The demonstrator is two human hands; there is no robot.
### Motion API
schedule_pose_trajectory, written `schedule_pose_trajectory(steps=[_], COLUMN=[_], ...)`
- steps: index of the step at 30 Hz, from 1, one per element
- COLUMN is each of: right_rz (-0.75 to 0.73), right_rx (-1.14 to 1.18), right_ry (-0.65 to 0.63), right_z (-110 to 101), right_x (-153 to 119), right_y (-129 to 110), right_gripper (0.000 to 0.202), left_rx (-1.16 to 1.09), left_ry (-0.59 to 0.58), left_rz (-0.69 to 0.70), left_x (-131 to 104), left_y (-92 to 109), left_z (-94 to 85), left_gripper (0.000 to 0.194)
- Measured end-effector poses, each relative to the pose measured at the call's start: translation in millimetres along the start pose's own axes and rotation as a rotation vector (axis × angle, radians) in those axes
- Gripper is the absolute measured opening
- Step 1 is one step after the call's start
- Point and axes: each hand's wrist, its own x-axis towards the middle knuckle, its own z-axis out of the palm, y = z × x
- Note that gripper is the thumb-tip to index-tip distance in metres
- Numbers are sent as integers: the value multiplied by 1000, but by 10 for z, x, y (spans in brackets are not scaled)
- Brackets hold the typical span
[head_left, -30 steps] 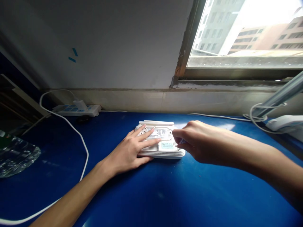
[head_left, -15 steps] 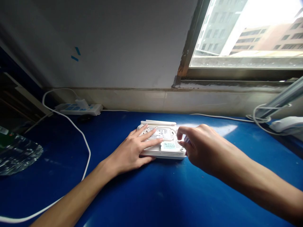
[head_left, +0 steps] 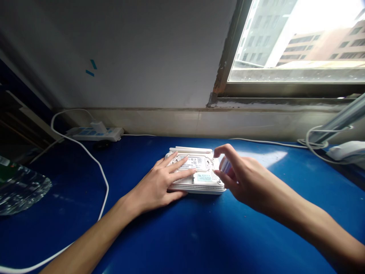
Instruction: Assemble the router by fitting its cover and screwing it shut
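A white router [head_left: 207, 187] lies on the blue tabletop with its vented, labelled underside up and its antennas [head_left: 194, 150] along the far edge. Spread fingers of my left hand [head_left: 159, 180] rest flat on its left part, with the thumb along the near side. At the router's right end is my right hand [head_left: 242, 175], its index finger and thumb parted over the edge. Its other fingers curl round a small whitish object [head_left: 226, 166], mostly hidden in the palm and too unclear to name.
A power strip [head_left: 114, 134] with a plugged-in charger [head_left: 98, 126] sits at the back left. Its white cable [head_left: 99, 163] loops down the left side. A clear plastic bottle [head_left: 25, 190] lies far left. At the right are a metal pole [head_left: 339, 118] and coiled cable [head_left: 313, 144].
The index finger and thumb of my right hand have spread apart, and more of the whitish object shows. My left hand has stayed on the router.
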Motion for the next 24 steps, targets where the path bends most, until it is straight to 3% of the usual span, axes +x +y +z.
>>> schedule_pose_trajectory(steps=[8,12,15,18,21,24], right_rz=[-30,16,70,71,-67,-216], right_rx=[242,521,601,479,174,-18], right_ry=[18,189,346,385,252,84], right_z=[-40,-137,-118,-30,59,120], right_x=[-104,-116,-116,-111,-106,-103], right_y=[190,316,537,805,964,942], right_gripper=[31,40,43,29,8,19], left_rx=[15,5,-7,-3,1,6], left_ry=[-14,-32,-37,-45,-46,-44], left_rz=[-7,-5,-3,2,15,18], left_x=[-3,-7,-9,-5,2,6], left_y=[-28,-66,-97,-125,-143,-151], left_z=[14,21,27,37,46,51], left_gripper=[74,75,75,74,73,73])
